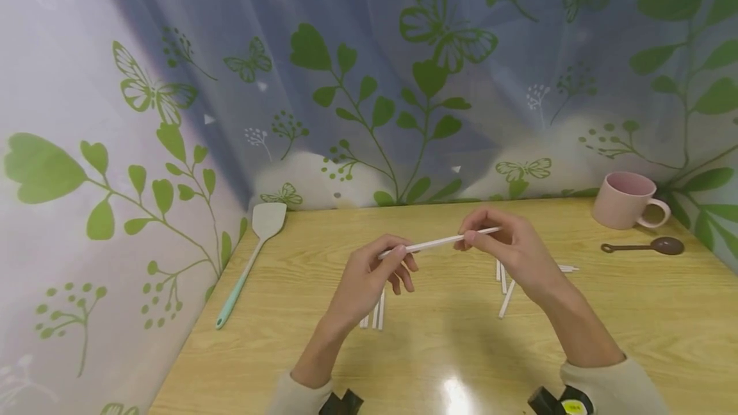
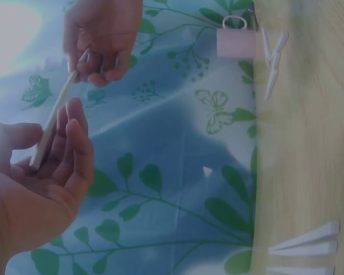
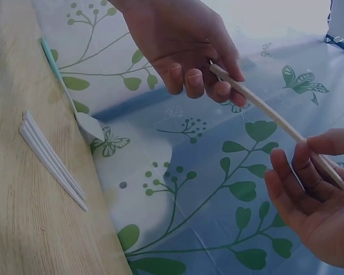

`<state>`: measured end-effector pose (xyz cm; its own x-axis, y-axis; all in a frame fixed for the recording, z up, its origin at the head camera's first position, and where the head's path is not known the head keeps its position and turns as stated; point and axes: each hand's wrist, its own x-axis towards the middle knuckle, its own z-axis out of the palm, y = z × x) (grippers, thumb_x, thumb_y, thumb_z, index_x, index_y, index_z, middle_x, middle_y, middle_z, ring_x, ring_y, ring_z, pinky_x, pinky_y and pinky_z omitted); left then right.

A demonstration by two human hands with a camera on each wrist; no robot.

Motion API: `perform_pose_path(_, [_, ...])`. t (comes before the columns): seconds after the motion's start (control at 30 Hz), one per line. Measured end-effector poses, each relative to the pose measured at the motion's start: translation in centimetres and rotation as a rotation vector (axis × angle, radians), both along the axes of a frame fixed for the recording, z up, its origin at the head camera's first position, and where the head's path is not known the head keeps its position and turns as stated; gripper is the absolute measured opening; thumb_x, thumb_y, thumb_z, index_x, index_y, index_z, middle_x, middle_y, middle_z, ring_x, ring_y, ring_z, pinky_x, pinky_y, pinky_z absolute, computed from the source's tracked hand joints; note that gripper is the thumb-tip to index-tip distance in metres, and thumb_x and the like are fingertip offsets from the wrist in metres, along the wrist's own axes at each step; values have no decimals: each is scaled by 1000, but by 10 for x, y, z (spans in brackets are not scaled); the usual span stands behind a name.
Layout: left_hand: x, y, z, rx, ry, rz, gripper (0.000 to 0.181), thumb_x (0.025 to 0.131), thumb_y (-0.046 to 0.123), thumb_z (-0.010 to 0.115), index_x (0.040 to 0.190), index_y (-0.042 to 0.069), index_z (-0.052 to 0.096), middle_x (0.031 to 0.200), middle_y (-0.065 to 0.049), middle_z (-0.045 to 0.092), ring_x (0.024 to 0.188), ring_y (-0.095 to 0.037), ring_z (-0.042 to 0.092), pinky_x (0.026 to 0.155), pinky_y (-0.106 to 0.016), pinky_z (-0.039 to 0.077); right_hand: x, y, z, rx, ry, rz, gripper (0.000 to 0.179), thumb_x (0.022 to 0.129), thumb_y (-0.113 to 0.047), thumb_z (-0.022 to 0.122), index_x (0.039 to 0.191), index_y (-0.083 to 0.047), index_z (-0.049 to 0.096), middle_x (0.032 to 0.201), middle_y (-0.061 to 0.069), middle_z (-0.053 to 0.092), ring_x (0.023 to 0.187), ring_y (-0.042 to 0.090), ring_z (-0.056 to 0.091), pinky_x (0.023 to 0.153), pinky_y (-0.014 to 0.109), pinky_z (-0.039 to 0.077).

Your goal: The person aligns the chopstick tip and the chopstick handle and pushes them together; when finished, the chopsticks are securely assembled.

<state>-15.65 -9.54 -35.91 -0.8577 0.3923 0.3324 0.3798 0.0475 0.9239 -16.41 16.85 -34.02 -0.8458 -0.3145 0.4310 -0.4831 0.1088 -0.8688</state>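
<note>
Stick (image 1: pixel 435 243), probably light, stiff and snappable, is held above table (image 1: pixel 323 235), fingers pinching near both ends, likely sound grip points: left hand (image 1: pixel 364 277) at 9 o'clock, right hand (image 1: pixel 517 245) at 3.

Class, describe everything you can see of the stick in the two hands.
The stick is slim, straight and pale, with squared sides; it looks wooden. It is held above the table, slightly tilted in the head view. The left hand pinches it near one end, the right hand near the other.
</note>
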Motion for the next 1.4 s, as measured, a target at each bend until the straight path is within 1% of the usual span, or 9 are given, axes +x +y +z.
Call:
perform_pose_path(0.13, [1,-9,0,-32,-30,37,24,109,18,57,121,1,69,96,-19,70,71,-20,70,62,-30,58,-3,1,-2,-16,-45,-46,13,105,-13,63,108,0,66,103,10,70,90,23,74,91,29,58])
perform_pose_path(0.27, [2,-19,-3,-116,-51,30,24,108,19,58,123,3,69,97,-21,70,72,-23,70,62,-31,59,-9,-2,-5,-45,-97,-78,19,104,-19,66,109,0,66,96,8,75,90,24,74,92,29,58])
perform_pose_path(0.47, [4,-28,-15,-217,-103,4,18,108,17,59,118,8,70,93,-17,73,72,-31,71,59,-25,56,-29,-12,-13,-78,-144,-44,17,103,-15,67,111,0,63,91,7,76,87,25,73,84,35,61])
perform_pose_path(0.67, [6,-29,-34,-288,-163,-25,16,107,20,61,110,6,69,84,-9,74,67,-26,70,57,-31,57,-54,-24,-33,28,-214,-18,20,102,-13,68,115,0,61,91,12,73,86,27,72,82,39,61])
perform_pose_path(0.8, [9,-29,-47,-330,-225,-57,16,107,20,61,109,6,68,78,-6,74,69,-36,72,56,-31,55,-64,-32,-51,72,-262,23,23,103,-12,67,121,1,61,90,17,70,85,26,70,84,46,61])
perform_pose_path(0.9, [12,-30,-55,-355,-260,-72,19,106,19,61,111,2,67,76,-8,74,72,-43,71,55,-31,54,-68,-38,-65,70,-292,49,26,103,-10,66,125,1,60,91,21,68,88,34,70,86,52,60])
perform_pose_path(1.07, [16,-33,-65,-397,-292,-69,22,105,18,62,115,-1,66,78,-14,75,67,-35,72,54,-28,53,-71,-50,-84,64,-312,64,33,102,-7,65,132,4,57,95,24,68,94,45,69,85,51,60])
perform_pose_path(1.27, [19,-36,-75,-399,-357,-83,26,105,16,62,124,-1,63,78,-12,74,64,-24,70,55,-26,54,-78,-61,-99,36,-352,46,35,99,1,65,132,7,53,93,15,71,86,32,72,80,47,62])
perform_pose_path(1.4, [23,-37,-79,-381,-400,-101,38,105,16,62,137,-4,56,84,-12,75,65,-23,71,58,-31,59,-82,-66,-108,13,-380,30,36,98,5,62,132,11,50,91,13,72,84,26,70,77,43,62])
